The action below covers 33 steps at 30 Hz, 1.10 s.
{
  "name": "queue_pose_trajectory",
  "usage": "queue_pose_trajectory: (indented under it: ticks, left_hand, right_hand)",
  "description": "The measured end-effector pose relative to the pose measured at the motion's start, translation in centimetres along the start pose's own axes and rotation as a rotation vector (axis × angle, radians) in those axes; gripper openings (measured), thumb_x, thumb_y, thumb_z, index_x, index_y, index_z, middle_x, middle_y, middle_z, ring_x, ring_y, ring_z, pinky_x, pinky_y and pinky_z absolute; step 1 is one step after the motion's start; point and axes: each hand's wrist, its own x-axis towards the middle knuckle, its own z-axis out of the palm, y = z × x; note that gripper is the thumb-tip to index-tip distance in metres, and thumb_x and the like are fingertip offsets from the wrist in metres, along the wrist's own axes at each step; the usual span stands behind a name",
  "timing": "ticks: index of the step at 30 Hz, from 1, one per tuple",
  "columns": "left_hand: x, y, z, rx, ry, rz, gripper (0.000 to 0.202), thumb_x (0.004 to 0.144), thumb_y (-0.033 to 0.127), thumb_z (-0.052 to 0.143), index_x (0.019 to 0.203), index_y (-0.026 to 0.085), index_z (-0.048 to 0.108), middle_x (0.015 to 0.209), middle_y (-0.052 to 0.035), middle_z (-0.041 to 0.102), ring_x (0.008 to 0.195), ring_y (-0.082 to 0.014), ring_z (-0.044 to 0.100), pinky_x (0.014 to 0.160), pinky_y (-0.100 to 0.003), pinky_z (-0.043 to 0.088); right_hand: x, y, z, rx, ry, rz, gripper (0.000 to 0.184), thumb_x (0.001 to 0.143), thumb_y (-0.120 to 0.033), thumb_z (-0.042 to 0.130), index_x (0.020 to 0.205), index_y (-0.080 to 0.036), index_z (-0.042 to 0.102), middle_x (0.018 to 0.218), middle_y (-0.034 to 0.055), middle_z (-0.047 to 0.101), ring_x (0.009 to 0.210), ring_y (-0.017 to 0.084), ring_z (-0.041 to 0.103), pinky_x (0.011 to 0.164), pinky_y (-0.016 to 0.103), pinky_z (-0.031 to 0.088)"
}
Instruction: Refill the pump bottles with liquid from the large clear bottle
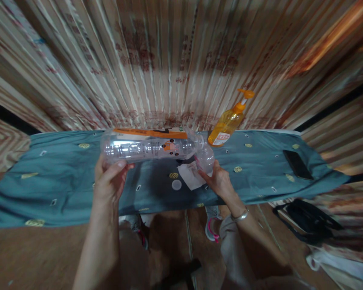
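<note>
My left hand (113,177) is closed round the base end of a large clear plastic bottle (148,147) with an orange label. The bottle lies almost level in the air, its mouth pointing right. My right hand (219,179) grips a small clear plastic container (205,158), which is tilted up against the bottle's mouth; whether its opening meets that mouth I cannot tell. Beneath them, a white tissue (191,176) rests on the cloth. A round whitish cap (176,185) lies left of the tissue. No liquid shows clearly in either vessel.
A pump bottle of orange liquid (226,125) stands behind my right hand. The patterned teal cloth (63,173) covers a narrow table against a pleated curtain (169,60). A dark phone (297,164) lies at the right. On the floor is a black bag (311,219).
</note>
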Motion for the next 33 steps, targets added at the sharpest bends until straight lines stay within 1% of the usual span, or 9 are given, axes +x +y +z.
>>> queue_pose_trajectory:
  ticks: [5, 8, 13, 16, 19, 23, 29, 33]
  left_hand:
    - [0.04, -0.02, 0.0, -0.024, 0.03, -0.024, 0.043, 0.044, 0.015, 0.088, 0.083, 0.017, 0.071, 0.078, -0.0011, 0.069, 0.065, -0.0139, 0.063, 0.051, -0.021, 0.054]
    - [0.08, -0.15, -0.15, -0.022, 0.005, -0.017, 0.043, 0.046, 0.016, 0.088, 0.085, 0.015, 0.072, 0.078, -0.0019, 0.069, 0.066, -0.0136, 0.063, 0.053, -0.021, 0.055]
    - [0.13, -0.31, -0.28, -0.026, 0.002, -0.012, 0.04, 0.047, 0.016, 0.089, 0.083, 0.017, 0.072, 0.079, -0.0008, 0.069, 0.065, -0.0125, 0.064, 0.053, -0.02, 0.054]
    - [0.09, -0.25, -0.24, -0.033, -0.004, -0.025, 0.04, 0.046, 0.016, 0.091, 0.083, 0.02, 0.073, 0.08, -0.0013, 0.069, 0.067, -0.0136, 0.063, 0.053, -0.021, 0.055]
    - [0.02, -0.17, -0.12, -0.041, 0.015, -0.03, 0.037, 0.046, 0.016, 0.091, 0.077, 0.023, 0.074, 0.081, -0.002, 0.07, 0.068, -0.0148, 0.063, 0.052, -0.023, 0.055]
    - [0.02, -0.2, -0.06, -0.033, 0.033, -0.022, 0.035, 0.044, 0.016, 0.091, 0.074, 0.022, 0.074, 0.08, -0.0023, 0.069, 0.067, -0.015, 0.062, 0.05, -0.023, 0.055]
    - [0.15, -0.44, -0.37, -0.028, 0.007, -0.012, 0.038, 0.047, 0.017, 0.09, 0.08, 0.019, 0.074, 0.082, -0.0031, 0.07, 0.066, -0.0144, 0.063, 0.052, -0.023, 0.055]
    - [0.15, -0.49, -0.54, -0.032, -0.01, -0.009, 0.037, 0.049, 0.017, 0.091, 0.081, 0.019, 0.072, 0.085, -0.0024, 0.07, 0.068, -0.0137, 0.063, 0.054, -0.023, 0.056]
  right_hand:
    - [0.02, -0.03, -0.07, -0.002, -0.008, 0.004, 0.057, 0.09, -0.045, 0.064, 0.13, -0.007, 0.049, 0.089, 0.0158, 0.077, 0.079, 0.028, 0.076, 0.062, 0.029, 0.051]
    - [0.03, 0.01, -0.08, 0.007, -0.013, -0.002, 0.058, 0.09, -0.046, 0.064, 0.13, -0.007, 0.049, 0.09, 0.0158, 0.077, 0.079, 0.028, 0.075, 0.063, 0.03, 0.051]
    - [0.02, 0.03, 0.01, 0.01, 0.0, 0.0, 0.06, 0.089, -0.045, 0.065, 0.133, -0.007, 0.049, 0.091, 0.0171, 0.078, 0.081, 0.028, 0.076, 0.063, 0.03, 0.052]
    - [0.02, 0.0, -0.03, 0.014, -0.013, 0.01, 0.061, 0.089, -0.044, 0.067, 0.132, -0.006, 0.049, 0.092, 0.0177, 0.078, 0.081, 0.028, 0.076, 0.064, 0.029, 0.052]
    - [0.0, -0.04, -0.06, 0.013, -0.023, 0.016, 0.059, 0.089, -0.044, 0.067, 0.131, -0.007, 0.049, 0.091, 0.0163, 0.078, 0.081, 0.028, 0.076, 0.064, 0.029, 0.051]
    - [-0.05, -0.01, 0.06, 0.003, -0.015, 0.017, 0.057, 0.089, -0.043, 0.067, 0.13, -0.008, 0.048, 0.09, 0.0151, 0.078, 0.08, 0.028, 0.076, 0.063, 0.029, 0.051]
    - [-0.01, 0.0, 0.07, 0.0, -0.002, 0.013, 0.056, 0.089, -0.043, 0.067, 0.129, -0.008, 0.05, 0.091, 0.0163, 0.078, 0.079, 0.028, 0.076, 0.063, 0.029, 0.051]
    - [0.05, -0.11, -0.08, 0.016, -0.029, 0.028, 0.058, 0.088, -0.043, 0.068, 0.129, -0.006, 0.051, 0.09, 0.0168, 0.077, 0.078, 0.028, 0.075, 0.063, 0.03, 0.051]
